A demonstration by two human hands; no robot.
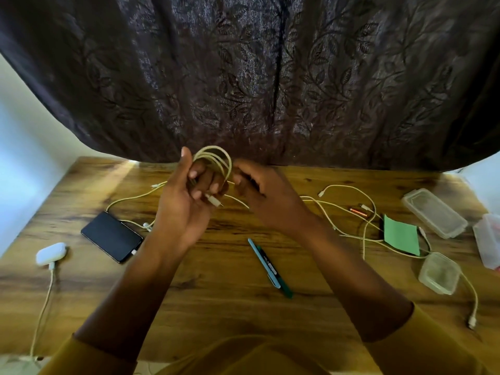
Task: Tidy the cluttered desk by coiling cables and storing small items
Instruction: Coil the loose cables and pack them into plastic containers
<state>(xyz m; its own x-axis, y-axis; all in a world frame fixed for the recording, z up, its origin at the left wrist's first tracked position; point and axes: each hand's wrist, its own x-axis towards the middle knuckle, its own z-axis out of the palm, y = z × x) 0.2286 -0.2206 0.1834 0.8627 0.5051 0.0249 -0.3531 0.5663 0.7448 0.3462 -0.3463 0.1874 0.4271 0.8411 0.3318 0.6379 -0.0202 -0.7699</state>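
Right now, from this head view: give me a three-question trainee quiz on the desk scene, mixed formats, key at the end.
1. True or false: the left hand holds the coiled cream cable up off the wooden desk.
2. Which lies nearest the black smartphone? A) the white earbud case B) the green paper note C) the small square clear plastic container
3. Fill in: the two pens lie side by side between the person's ____.

Key: 1 true; 2 A; 3 forearms. The right hand sits beside the coil; whether it grips a strand is unclear.
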